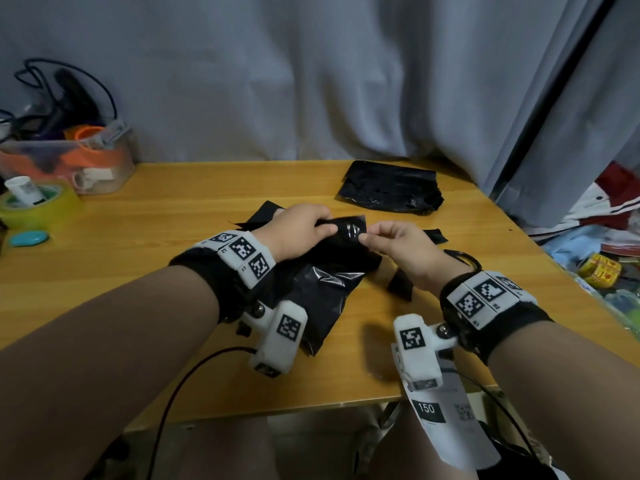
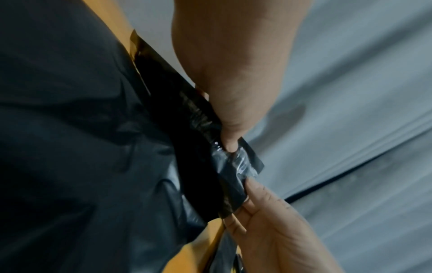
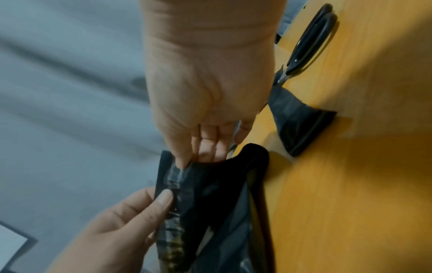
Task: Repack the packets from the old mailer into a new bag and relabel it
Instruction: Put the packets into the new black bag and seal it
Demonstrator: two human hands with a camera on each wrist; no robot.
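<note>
Held the new bag (image 1: 322, 292) at the middle of the tabletop (image 1: 156, 271), with its body lying flat and its flap (image 1: 349, 230) lifted clear. Curled the left hand (image 1: 298, 233) round the flap from above, thumb pressed on the glossy sealing strip (image 3: 173, 221); pinched the flap's free end between thumb and fingers (image 3: 208, 147) of the right hand (image 1: 398, 247). Could not tell whether the packets were inside: saw none anywhere. Judged the sealing step to be in hand, and judged several ways for it to fail. Might have let the adhesive, if already bared, touch the slack film off-line, and so set a crooked, wrinkled seal hard to lift again. Might have stretched or torn the thin plastic by pulling the two grips apart too hard. Might have stuck the strip to a thumb and spoiled its tack. Might have sealed too soon, if any packet remained in the old mailer (image 1: 391, 187), left crumpled well apart at the far right. Left the label (image 1: 446, 420) hanging over the near edge below the right wrist, apt to be swept to the floor by the wrist or its cable. Left the scissors (image 3: 308, 42) and black offcuts (image 1: 400, 284) just beside the right hand, near enough to snag film or catch on glue.
</note>
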